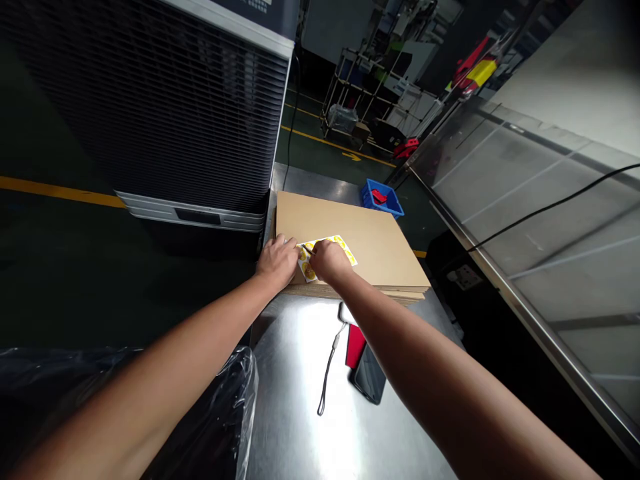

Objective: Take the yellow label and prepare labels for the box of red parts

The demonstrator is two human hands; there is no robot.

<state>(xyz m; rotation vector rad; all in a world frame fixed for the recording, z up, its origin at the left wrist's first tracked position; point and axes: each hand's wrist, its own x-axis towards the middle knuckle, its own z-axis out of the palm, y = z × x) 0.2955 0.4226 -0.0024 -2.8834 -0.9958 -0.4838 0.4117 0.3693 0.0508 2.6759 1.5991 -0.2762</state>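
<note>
A sheet of round yellow stickers [345, 248] lies on the near part of a stack of flat brown cardboard [385, 257]. My right hand [330, 261] rests over the sheet, its fingers closed around a thin dark pen [307, 249] whose tip points left. At the sheet's left edge is my left hand [279, 262], fingers curled and seemingly gripping that edge; the fingertips are partly hidden. The right hand covers the middle of the sheet.
The stack lies on a shiny metal table [295, 400]. Nearer me are a black phone [369, 377], a red item [355, 347] and a wrist strap [327, 377]. A blue bin [383, 198] stands beyond the stack. A large louvred machine [200, 113] rises at left.
</note>
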